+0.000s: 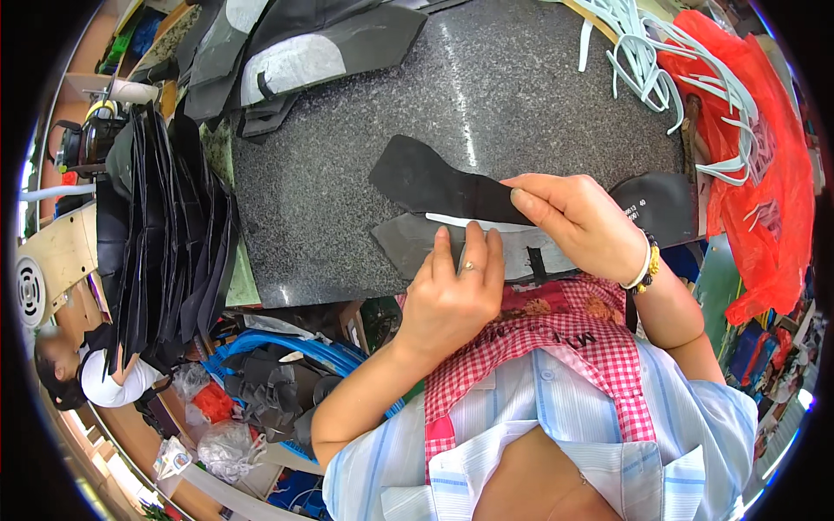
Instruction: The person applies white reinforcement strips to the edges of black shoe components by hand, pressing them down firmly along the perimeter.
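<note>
A short-sleeved, collared shirt in pale blue and white stripes sits under a red-and-white gingham apron with dark lettering. A ring circles one of the left fingers; a white band and black-and-yellow bracelet encircle the right wrist.

Pinches right part of black piece between thumb and fingers of right hand. Rests fingertips of left hand on grey piece, right at white strip along black piece's lower edge. Works over speckled stone table. Shows dark pile upper left, black stack left, pale strips upper right, red bag right.
</note>
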`<state>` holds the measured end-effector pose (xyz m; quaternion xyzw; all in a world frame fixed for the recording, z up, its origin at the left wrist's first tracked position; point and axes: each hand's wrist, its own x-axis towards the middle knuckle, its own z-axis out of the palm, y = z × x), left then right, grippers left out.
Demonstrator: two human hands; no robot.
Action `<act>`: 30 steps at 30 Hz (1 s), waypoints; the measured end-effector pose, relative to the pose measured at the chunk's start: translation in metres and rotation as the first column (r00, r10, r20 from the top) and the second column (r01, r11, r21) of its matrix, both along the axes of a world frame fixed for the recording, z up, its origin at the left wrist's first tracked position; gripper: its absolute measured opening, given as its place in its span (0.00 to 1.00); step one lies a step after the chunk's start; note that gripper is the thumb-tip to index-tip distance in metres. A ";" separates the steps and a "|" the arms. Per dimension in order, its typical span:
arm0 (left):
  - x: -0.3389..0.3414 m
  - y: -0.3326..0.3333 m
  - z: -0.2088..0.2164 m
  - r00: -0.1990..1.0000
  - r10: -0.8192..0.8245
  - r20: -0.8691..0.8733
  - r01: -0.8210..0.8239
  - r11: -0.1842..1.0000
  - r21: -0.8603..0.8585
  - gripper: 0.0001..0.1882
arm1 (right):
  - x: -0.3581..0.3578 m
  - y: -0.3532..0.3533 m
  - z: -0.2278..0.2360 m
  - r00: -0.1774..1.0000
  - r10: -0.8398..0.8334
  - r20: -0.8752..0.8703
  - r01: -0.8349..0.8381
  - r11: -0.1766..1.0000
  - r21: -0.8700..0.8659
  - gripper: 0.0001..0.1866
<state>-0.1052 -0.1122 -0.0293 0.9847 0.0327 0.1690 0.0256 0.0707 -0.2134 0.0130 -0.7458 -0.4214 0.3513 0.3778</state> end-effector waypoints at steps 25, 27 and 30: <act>0.011 -0.006 -0.010 0.997 -0.023 0.071 0.001 0.955 0.296 0.12 | -0.001 -0.002 0.005 0.990 -0.013 0.144 0.014 1.000 -0.004 0.10; 0.012 -0.011 -0.010 0.998 0.015 0.053 -0.030 0.955 0.294 0.11 | -0.004 -0.006 0.004 0.990 -0.011 0.141 0.011 1.000 0.001 0.10; 0.013 -0.017 -0.014 0.996 0.062 0.068 -0.081 0.944 0.320 0.11 | -0.001 -0.007 0.000 0.992 -0.006 0.125 0.005 1.000 0.010 0.09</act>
